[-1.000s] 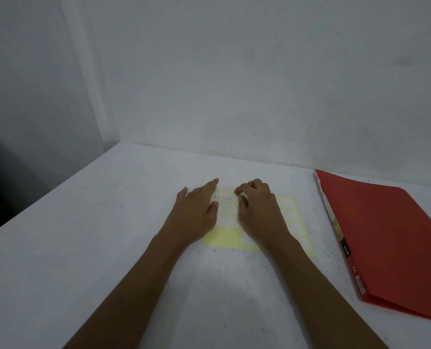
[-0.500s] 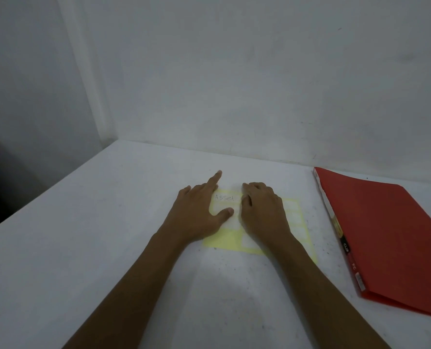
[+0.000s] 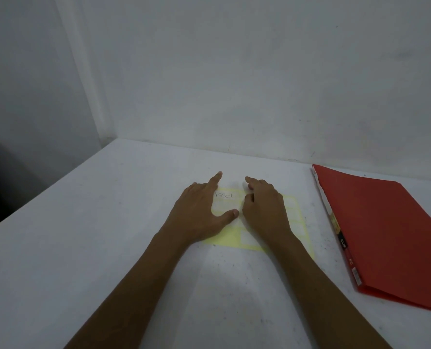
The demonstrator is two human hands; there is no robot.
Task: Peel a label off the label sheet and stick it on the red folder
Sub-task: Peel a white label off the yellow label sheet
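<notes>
We see the yellow label sheet point(image 3: 296, 224) lying flat on the white surface point(image 3: 83, 248), both hands pressed on it. The left hand point(image 3: 199, 212) lies palm down, fingers spread, thumb splayed across the sheet. The right hand point(image 3: 264, 210) has its fingers curled, tips at the label point(image 3: 225, 197) marked "Asset" (whether they pinch its edge, we cannot tell). The red folder point(image 3: 390, 235) lies closed, well apart on the right.
</notes>
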